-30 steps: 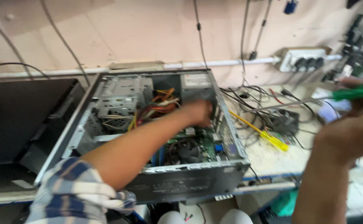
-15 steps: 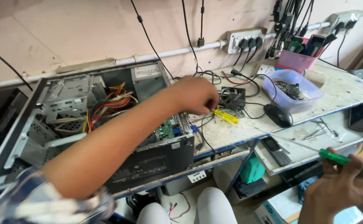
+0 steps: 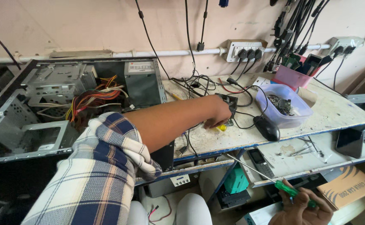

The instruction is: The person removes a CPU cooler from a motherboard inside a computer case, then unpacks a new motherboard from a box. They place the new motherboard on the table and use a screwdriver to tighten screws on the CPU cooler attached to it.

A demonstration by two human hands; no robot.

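While an open computer case (image 3: 78,108) lies on its side at the left of the workbench (image 3: 332,112), the left hand (image 3: 219,113) reaches past it and closes its fingers on a yellow tool (image 3: 221,127) lying on the bench top. Just right sit a black mouse (image 3: 267,128) and a plastic tub (image 3: 283,105). Lower right, the right hand (image 3: 301,207) grips a green-handled screwdriver (image 3: 291,192).

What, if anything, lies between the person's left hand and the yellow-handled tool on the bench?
Nothing visible does. The left hand is already on the yellow-handled tool, covering most of it, so only a bit of yellow shows beneath the fingers. Black cables and a small fan lie close beside it, not between them.
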